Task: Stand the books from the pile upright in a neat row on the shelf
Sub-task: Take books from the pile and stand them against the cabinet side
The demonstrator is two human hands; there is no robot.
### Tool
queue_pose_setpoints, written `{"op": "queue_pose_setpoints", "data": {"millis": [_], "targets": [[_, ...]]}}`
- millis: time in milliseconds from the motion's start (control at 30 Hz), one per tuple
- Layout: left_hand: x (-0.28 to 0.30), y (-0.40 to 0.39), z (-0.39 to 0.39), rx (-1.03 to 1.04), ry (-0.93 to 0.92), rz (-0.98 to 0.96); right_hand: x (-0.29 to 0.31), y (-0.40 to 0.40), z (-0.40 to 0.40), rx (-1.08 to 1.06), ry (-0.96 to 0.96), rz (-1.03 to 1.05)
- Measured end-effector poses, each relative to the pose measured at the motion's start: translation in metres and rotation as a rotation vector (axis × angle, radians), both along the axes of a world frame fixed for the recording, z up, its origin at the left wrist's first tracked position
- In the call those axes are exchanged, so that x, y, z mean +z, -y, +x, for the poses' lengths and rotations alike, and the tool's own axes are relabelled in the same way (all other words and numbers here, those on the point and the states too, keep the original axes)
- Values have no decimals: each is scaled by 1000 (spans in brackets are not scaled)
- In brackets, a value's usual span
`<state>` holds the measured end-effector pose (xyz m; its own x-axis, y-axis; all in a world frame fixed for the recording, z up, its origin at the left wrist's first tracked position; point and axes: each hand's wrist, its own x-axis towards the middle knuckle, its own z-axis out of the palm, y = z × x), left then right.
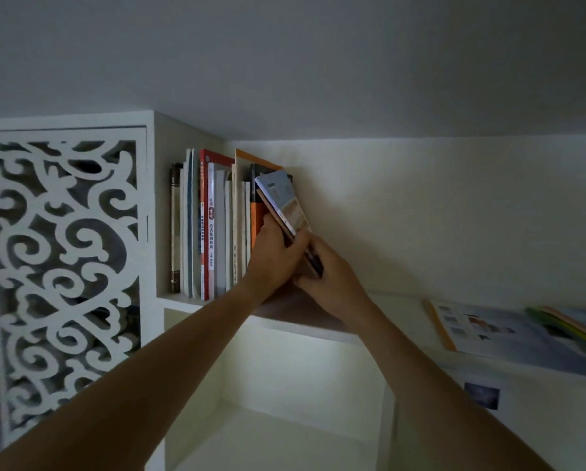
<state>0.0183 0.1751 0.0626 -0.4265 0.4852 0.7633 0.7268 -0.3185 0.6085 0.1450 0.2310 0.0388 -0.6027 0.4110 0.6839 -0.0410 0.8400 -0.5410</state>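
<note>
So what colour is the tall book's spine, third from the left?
Red spine, clearest in the head view.

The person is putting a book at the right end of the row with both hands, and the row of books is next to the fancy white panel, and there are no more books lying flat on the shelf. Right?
Not quite. The head view shows more books lying flat on the shelf, off to the right. The rest holds.
</note>
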Motion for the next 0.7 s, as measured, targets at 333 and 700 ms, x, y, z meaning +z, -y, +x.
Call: {"op": "queue_pose_setpoints", "data": {"millis": [333, 700], "targets": [[22, 4, -2, 99, -172, 207, -12, -1, -33, -63, 88, 65], [29, -2, -26, 562, -1103, 191, -12, 9, -31, -65, 418, 7]]}}
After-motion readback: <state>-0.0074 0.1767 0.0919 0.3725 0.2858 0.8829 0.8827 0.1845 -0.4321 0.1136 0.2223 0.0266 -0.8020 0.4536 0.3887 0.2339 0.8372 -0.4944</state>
